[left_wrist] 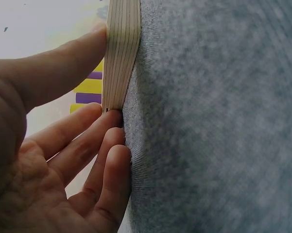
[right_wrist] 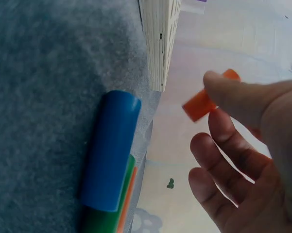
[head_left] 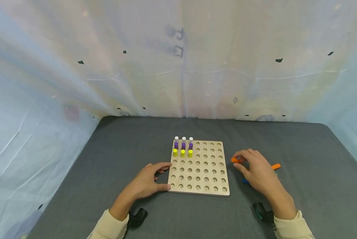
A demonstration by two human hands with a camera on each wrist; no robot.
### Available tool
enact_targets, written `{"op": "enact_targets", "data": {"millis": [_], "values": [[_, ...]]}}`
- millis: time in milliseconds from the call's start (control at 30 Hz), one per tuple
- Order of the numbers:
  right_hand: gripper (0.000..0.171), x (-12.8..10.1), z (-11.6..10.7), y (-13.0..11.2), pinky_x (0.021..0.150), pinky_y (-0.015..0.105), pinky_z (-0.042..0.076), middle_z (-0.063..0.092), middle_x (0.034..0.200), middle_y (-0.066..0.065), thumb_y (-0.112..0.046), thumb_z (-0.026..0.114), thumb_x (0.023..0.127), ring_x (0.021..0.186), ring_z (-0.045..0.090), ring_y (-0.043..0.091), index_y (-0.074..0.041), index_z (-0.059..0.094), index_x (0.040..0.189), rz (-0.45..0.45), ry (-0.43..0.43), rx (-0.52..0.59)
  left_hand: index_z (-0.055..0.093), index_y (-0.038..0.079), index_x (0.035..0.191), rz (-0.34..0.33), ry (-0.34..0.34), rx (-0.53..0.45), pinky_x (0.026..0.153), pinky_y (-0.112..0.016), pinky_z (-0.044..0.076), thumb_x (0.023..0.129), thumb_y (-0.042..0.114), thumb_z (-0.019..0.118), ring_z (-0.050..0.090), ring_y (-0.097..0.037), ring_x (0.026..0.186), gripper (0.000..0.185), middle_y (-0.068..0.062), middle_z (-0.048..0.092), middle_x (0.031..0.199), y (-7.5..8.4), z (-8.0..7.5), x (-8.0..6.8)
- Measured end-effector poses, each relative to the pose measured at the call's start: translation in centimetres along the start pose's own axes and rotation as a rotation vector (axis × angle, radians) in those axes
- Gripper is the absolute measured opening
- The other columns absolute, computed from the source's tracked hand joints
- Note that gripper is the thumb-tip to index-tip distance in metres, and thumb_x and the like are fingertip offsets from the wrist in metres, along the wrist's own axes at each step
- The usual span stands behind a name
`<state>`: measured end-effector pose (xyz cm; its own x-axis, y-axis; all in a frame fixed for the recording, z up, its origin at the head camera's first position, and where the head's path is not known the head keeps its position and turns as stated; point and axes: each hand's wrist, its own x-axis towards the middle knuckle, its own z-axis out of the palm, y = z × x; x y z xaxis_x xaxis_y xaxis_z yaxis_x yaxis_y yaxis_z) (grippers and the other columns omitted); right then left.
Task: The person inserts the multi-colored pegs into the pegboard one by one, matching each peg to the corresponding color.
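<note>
A square pale wooden board [head_left: 193, 192] with rows of round holes lies on the grey table. Three white pegs [head_left: 183, 139], three purple pegs [head_left: 183, 146] and three yellow pegs [head_left: 182, 153] stand upright in its far left part. My left hand [head_left: 150, 181] rests against the board's left side, thumb at the near corner, fingers spread along the layered edge [left_wrist: 120, 53]. To the right of the board, my right hand [head_left: 257, 171] pinches an orange peg [right_wrist: 199, 105] between thumb and index finger, raised off the cloth and tilted.
Beside and partly under my right hand lie a blue peg [right_wrist: 111, 150], a green peg [right_wrist: 98, 221] and another orange peg [head_left: 276, 166]. Dark straps [head_left: 138, 217] show at both wrists. A pale patterned curtain [head_left: 196, 83] hangs behind the table.
</note>
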<state>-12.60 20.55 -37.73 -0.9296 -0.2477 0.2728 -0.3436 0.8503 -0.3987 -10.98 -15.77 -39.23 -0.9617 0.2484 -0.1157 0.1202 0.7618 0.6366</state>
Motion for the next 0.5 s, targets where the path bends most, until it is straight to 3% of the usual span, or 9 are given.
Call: {"op": "enact_targets", "data": {"millis": [500], "values": [[0.022,-0.08,0.04,-0.17,0.078,0.046,0.052,0.071,0.104,-0.001,-0.022,0.073,0.092,0.095,0.068,0.023,-0.019,0.068,0.112,0.05,-0.091,0.045,0.06,0.027,0.135,-0.005,-0.002,-0.008,0.087,-0.034,0.05,0.073,0.029,0.09,0.054,-0.011,0.109,0.069,0.008,0.066,0.124,0.02,0.06,0.02]]}}
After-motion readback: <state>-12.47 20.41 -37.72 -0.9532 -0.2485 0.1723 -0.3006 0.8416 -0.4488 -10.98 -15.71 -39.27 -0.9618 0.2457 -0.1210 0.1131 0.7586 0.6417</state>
